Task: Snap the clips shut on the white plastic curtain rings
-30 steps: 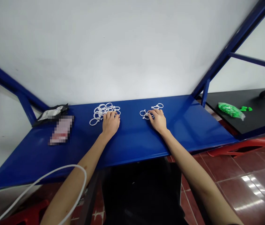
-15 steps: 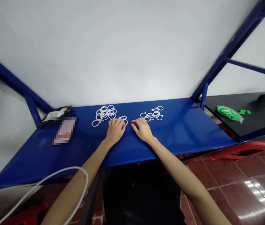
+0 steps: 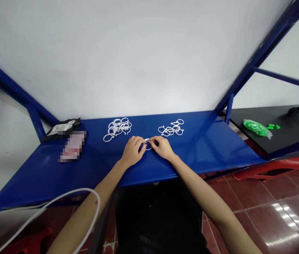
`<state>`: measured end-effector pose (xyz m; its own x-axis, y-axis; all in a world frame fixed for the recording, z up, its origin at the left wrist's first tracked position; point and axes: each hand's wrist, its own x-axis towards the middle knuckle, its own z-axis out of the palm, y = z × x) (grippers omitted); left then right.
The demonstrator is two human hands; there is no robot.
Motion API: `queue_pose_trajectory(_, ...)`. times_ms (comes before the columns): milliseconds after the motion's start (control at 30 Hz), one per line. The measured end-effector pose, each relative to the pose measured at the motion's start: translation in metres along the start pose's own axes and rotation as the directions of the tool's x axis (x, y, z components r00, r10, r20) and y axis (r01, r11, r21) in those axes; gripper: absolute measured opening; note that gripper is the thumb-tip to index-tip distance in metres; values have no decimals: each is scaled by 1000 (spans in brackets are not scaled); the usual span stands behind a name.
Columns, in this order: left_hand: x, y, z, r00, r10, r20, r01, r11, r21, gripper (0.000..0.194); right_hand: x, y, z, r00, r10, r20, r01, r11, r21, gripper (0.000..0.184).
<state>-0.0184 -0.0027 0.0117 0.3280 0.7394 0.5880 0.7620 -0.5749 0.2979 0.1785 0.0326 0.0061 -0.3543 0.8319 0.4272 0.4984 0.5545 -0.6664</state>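
Between my two hands is a white plastic ring point(image 3: 148, 148) with a small clasp at its far side. My left hand point(image 3: 134, 150) pinches it from the left and my right hand point(image 3: 162, 146) pinches it from the right, both just above the blue table point(image 3: 93, 173). A tangled pile of white rings point(image 3: 116, 128) lies beyond my left hand. Past my right hand sits a smaller group of similar rings point(image 3: 171, 130). My fingers partly cover the held ring's clasp.
On the left lie a black plastic package point(image 3: 63, 127) and a blurred-out pinkish item point(image 3: 73, 146). A white cable point(image 3: 86, 189) loops over my left forearm. At right, a black table point(image 3: 279, 137) bears a bag of green pieces point(image 3: 256, 127); a red stool point(image 3: 273, 167) stands below.
The ring by my left hand has come right and nearer, away from the pile. My right hand has closed on its other side, and both hands are now together at the ring.
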Motion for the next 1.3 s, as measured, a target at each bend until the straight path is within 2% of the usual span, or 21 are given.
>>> queue_pose_trajectory(133,1,-8,5,996,-83,-45,84,996,25,25,0,0,-2,1000,-7,-3,7,1000,-4,12)
queue_pose_trajectory(267,1,-14,11,993,-116,-26,117,991,58,15,0,-1,-1,1000,-6,-7,5,1000,-7,12)
queue_pose_trajectory(433,0,-18,12,970,-215,-111,226,968,106,12,-1,1,0,1000,18,-25,-18,999,27,13)
queue_pose_trajectory(533,0,-15,9,964,-228,-133,242,965,97,15,-1,2,-2,997,48,-55,-44,996,80,15)
queue_pose_trajectory(733,1,-1,4,980,-179,-89,178,984,-22,13,-3,-1,-5,993,98,-63,-82,971,226,21)
queue_pose_trajectory(933,1,0,5,959,-262,-111,239,952,-189,15,-6,-1,-2,997,70,25,-74,938,338,25)
queue_pose_trajectory(1100,1,-1,5,948,-306,-90,268,916,-298,13,-6,-2,-2,999,36,37,-46,940,337,24)
queue_pose_trajectory(1300,1,6,3,954,-292,-72,248,898,-363,10,-6,-6,-3,1000,13,7,-14,954,298,17)
